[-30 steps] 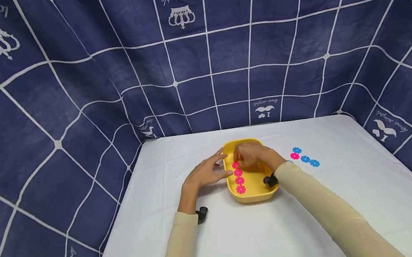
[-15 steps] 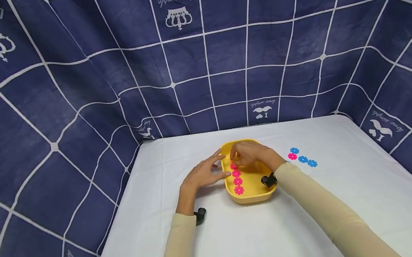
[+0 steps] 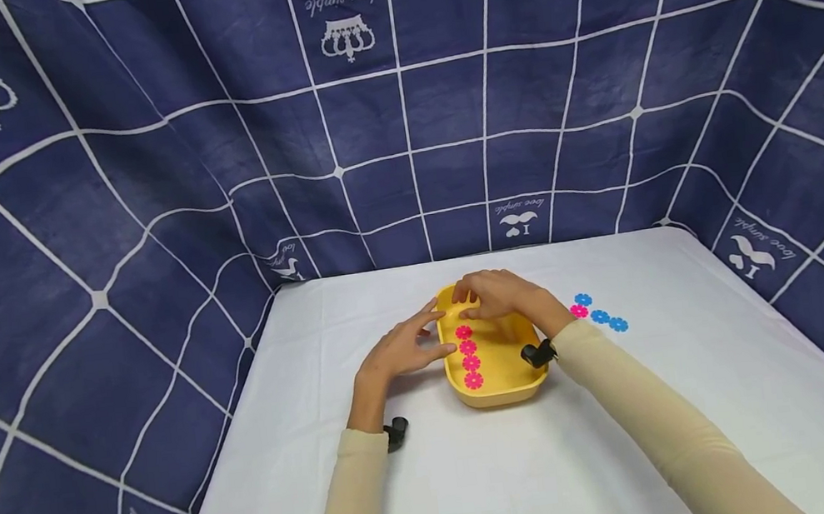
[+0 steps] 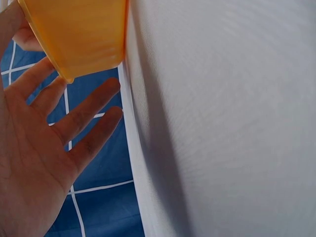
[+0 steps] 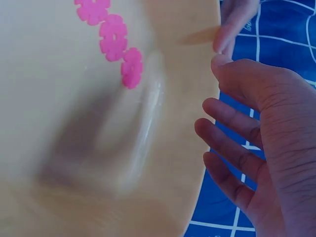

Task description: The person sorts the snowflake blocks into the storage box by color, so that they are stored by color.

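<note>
A yellow plastic tub (image 3: 507,376) stands on the white table. Along its left inner side lies a row of several pink flower-shaped discs (image 3: 468,347), which seem to touch one another. My left hand (image 3: 401,349) is at the tub's left rim, fingers spread and fairly straight, with the thumb reaching over the edge; in the left wrist view, fingers (image 4: 86,111) stretch beneath the tub wall (image 4: 81,37). Over the far part of the tub hovers my right hand (image 3: 500,294), fingers loosely bent. The right wrist view shows no disc between its fingers (image 5: 232,153).
To the right of the tub, several blue flower discs (image 3: 600,317) and a pink one (image 3: 578,311) lie on the white tabletop (image 3: 435,481). A navy checked curtain (image 3: 442,111) hangs behind and at both sides. A black wrist camera (image 3: 539,353) sits on the right wrist.
My right hand has let go of the farthest pink disc and risen slightly, its fingers spreading. That disc stays at the row's far end. The left hand keeps its place at the rim.
</note>
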Demonstrator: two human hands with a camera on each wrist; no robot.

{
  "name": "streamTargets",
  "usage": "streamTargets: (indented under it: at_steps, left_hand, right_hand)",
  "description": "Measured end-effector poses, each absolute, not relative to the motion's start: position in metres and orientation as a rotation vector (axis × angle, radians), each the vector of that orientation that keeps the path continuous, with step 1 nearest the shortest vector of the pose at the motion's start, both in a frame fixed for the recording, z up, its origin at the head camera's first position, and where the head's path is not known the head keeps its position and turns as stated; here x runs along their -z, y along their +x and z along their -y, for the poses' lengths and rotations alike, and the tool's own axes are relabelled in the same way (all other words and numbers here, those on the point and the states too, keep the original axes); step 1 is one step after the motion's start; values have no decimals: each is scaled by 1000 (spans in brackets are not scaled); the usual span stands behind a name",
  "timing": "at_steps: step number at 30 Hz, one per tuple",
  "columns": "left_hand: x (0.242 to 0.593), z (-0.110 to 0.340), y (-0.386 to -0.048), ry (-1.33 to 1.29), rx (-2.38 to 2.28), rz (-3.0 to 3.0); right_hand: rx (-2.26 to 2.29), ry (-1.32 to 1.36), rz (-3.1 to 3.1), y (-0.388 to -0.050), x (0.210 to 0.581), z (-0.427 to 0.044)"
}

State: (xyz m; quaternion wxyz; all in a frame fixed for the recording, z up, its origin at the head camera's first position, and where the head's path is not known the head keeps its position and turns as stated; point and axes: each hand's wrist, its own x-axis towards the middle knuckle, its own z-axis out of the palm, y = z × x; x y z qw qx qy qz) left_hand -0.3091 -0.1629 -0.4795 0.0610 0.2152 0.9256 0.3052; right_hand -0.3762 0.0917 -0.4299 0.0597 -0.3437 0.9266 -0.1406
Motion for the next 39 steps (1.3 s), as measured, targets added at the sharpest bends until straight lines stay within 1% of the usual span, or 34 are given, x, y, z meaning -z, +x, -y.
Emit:
streamTargets:
  at_steps: [6,22,39]
  left_hand:
    - [478,162,-309,631,-902,-2816]
    - [483,163,-306,686,-957,-2769]
    - [480,163,-306,666,-959,-2773]
  right_hand:
    - [466,-1041,-2810,-374,422,-93]
    - [480,-1036,-2824,-366,418,-101]
    - [519,-1006,-2911,-368,412,-137]
